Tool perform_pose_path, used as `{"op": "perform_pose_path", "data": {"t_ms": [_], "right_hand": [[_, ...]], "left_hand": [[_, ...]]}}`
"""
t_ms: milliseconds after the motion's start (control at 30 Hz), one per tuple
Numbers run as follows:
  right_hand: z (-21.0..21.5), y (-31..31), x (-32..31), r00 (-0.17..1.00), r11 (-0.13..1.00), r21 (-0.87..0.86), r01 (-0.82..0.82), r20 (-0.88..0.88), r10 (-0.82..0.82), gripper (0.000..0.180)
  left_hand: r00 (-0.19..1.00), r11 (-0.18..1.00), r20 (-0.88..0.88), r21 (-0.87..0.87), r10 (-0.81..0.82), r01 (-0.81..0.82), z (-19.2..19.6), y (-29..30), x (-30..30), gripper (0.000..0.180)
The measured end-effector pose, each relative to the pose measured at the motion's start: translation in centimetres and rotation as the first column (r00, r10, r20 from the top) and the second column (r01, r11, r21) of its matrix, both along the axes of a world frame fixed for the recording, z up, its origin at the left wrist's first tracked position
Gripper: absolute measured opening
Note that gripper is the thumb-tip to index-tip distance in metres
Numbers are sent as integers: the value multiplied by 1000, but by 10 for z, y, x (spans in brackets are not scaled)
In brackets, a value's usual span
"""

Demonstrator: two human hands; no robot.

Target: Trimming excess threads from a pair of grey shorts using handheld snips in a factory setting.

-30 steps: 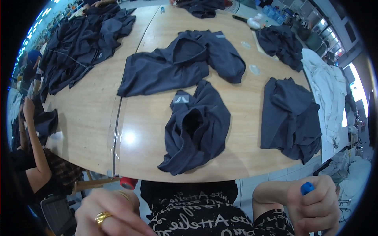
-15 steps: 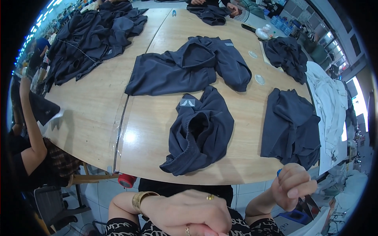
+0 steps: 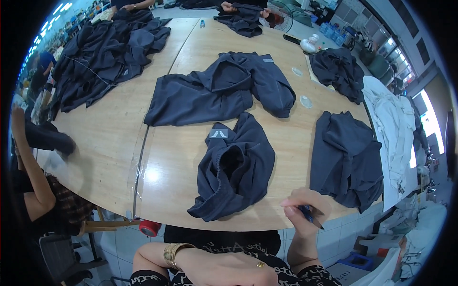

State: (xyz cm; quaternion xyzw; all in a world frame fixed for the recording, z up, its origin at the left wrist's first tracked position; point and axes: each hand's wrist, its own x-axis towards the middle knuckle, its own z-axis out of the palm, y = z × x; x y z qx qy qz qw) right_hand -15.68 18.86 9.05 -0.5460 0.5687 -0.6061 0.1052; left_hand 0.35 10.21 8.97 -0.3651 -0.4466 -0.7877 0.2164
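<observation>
Two hands of mine are before the worktop point(image 3: 107, 143). Nearest, the left hand point(image 3: 229, 270) lies low across my body, its arm bent; its fingers are outside the view, so I cannot tell its grip. My right hand point(image 3: 307, 206) has moved leftward during the last half second, from beside the folded garment point(image 3: 346, 159), and this brings it nearer to the bunched garment point(image 3: 255, 174), though apart from it. Its wrist is raised, fingertips toward the left, grip closed around a blue tool point(image 3: 312, 218) whose dark point slants down rightward. The bunched garment lies ahead of me, opening upward; beyond it is a spread garment point(image 3: 191, 97).
</observation>
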Motion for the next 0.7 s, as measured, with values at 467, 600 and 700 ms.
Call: {"op": "perform_pose_path", "data": {"t_ms": [467, 600, 700], "right_hand": [[-38, -3, -25, 950, 846, 456, 278, 2, -313, 6], [-74, -13, -46, 919, 817, 516, 259, 128, -372, 10], [-84, -39, -41, 907, 847, 504, 172, 254, -335, 12]], "left_hand": [[609, 811, 544, -295, 578, -506, -32, -61, 41, 12], [80, 449, 513, -654, 855, -609, -73, -86, 55, 14], [13, 464, 583, -634, 812, -618, -80, -87, 54, 16]]}}
